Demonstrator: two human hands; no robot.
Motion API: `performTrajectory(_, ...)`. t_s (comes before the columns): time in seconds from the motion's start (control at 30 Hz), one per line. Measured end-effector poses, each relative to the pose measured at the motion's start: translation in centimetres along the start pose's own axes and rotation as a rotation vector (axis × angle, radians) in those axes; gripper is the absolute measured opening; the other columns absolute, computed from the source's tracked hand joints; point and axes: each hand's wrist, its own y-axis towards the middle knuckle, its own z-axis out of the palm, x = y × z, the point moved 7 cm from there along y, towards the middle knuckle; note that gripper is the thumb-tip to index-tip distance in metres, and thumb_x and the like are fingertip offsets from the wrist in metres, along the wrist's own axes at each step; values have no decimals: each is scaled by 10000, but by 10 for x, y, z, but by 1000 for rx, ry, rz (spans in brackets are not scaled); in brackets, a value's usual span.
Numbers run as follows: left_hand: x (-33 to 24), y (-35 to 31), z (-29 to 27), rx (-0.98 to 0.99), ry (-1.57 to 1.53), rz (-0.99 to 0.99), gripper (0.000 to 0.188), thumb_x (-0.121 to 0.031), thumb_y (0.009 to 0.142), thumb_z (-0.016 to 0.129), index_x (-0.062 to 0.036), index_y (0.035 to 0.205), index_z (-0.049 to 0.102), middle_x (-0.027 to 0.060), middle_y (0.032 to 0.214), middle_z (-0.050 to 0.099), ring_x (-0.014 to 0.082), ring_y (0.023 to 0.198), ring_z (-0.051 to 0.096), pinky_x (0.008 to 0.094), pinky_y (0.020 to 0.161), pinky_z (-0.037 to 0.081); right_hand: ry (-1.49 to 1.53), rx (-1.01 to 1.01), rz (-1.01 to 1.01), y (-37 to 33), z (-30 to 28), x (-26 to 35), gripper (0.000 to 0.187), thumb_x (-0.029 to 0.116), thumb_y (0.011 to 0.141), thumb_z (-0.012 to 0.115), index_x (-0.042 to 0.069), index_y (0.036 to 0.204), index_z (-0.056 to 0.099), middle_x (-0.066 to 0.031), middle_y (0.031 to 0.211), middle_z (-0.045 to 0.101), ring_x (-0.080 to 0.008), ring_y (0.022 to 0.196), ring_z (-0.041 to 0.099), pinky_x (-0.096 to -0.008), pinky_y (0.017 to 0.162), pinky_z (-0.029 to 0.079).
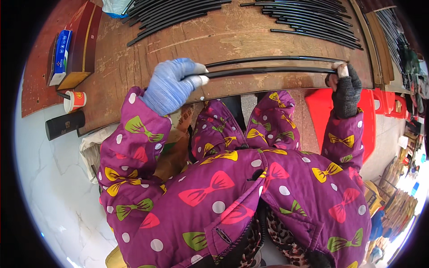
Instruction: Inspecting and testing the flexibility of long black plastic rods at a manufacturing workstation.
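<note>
A long, slim black rod [268, 70] stretches level between my hands, above the near edge of the wooden table [178, 44]. My left hand [172, 85], in a pale blue glove with bare or light fingertips, pinches its left end between thumb and finger. At the other end, my right hand [346, 87], in a dark grey fingerless glove, is closed round the tip. Just behind runs a second black rod [277, 58]; its right end meets my right fingertips, and I cannot tell whether they hold it too.
Two spreads of black rods, one at far left [165, 15] and one at far right [308, 18], lie across the table. On the left are a dark red box [85, 44], a blue-and-white package [62, 56], a paper cup [75, 102] and a black cylinder [65, 125]. Red plastic stools [368, 116] stand right.
</note>
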Motion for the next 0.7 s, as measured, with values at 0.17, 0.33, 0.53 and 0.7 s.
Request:
performTrajectory(0.17, -11, 6, 13, -20, 74, 85, 178, -85, 717, 631, 6, 870, 629, 84, 723, 588, 173, 675, 562, 282, 606, 433, -92, 138, 131, -11, 43, -6, 217, 199, 869, 503, 6, 927, 581, 9, 568, 473, -48, 480, 403, -203, 448, 316)
performTrajectory(0.33, -37, 8, 29, -89, 290, 289, 198, -190, 730, 624, -55, 875, 636, 102, 767, 593, 268, 722, 577, 330, 645, 454, -89, 280, 247, -45, 113, -3, 202, 133, 834, 515, 14, 983, 581, -28, 651, 559, -82, 552, 508, -201, 508, 387)
performTrajectory(0.53, -13, -5, 6, -194, 450, 308, 232, -241, 742, 610, -73, 902, 620, 89, 813, 598, 275, 747, 578, 339, 662, 465, 23, 190, 129, -27, 63, 2, 204, 174, 826, 521, 9, 939, 559, -35, 618, 516, -105, 510, 457, -229, 484, 371)
performTrajectory(0.7, 28, -21, -32, -159, 298, 88, 210, -132, 790, 561, -30, 967, 608, 108, 779, 612, 199, 726, 588, 290, 671, 457, 110, 167, 95, -14, 25, 2, 215, 195, 825, 542, 10, 936, 555, -34, 625, 507, -110, 496, 419, -244, 483, 350)
